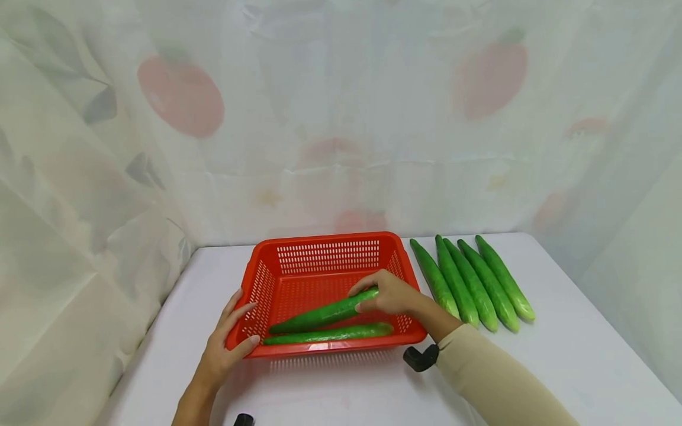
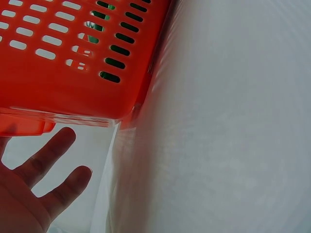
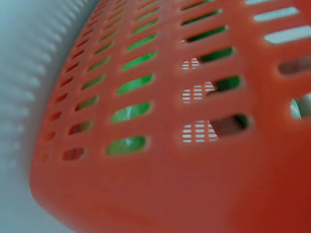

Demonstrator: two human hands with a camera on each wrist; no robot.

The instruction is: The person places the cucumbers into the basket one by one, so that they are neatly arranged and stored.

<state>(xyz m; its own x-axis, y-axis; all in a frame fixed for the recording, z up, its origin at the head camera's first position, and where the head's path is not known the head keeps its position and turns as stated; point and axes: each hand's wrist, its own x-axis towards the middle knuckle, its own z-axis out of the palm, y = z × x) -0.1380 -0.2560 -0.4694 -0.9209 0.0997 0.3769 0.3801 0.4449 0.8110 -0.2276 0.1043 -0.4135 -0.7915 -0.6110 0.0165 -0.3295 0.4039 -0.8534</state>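
Note:
A red plastic basket (image 1: 330,238) with slotted walls stands on the table. In it, one long green cucumber (image 1: 341,334) lies along the front wall. My right hand (image 1: 391,294) reaches over the basket's right side and grips the right end of a second cucumber (image 1: 314,318), which slants behind the first; whether it touches the floor I cannot tell. My left hand (image 1: 219,349) rests on the basket's front left corner, thumb and a finger over the rim. Its other fingers (image 2: 65,191) are straight and spread in the left wrist view. The right wrist view shows only the slotted wall (image 3: 146,189), with green behind it.
Right of the basket, several cucumbers (image 1: 469,281) lie side by side on the white table (image 1: 575,355). Pale curtains with printed fruit hang behind and at the left. A black wrist-camera mount (image 1: 421,358) sits near the basket's front right corner.

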